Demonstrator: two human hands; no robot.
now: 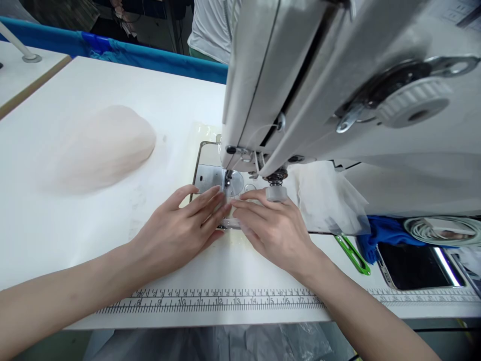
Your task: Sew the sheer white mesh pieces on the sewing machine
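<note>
The left hand (186, 225) and right hand (276, 228) nearly meet over a sheer strip (230, 223) near the presser foot (228, 177); whether either pinches it, I cannot tell. A forward slip could catch either hand; uneven pressure could skew the strip.

Sheer pale piece (230, 222), mostly hidden

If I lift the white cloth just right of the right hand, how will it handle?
The white cloth will probably be floppy, as it lies in soft, uneven folds. It's likely light for its size: its lower-right edge looks sheer. Pushed, it may bunch rather than slide flat, being loosely rumpled.
</note>
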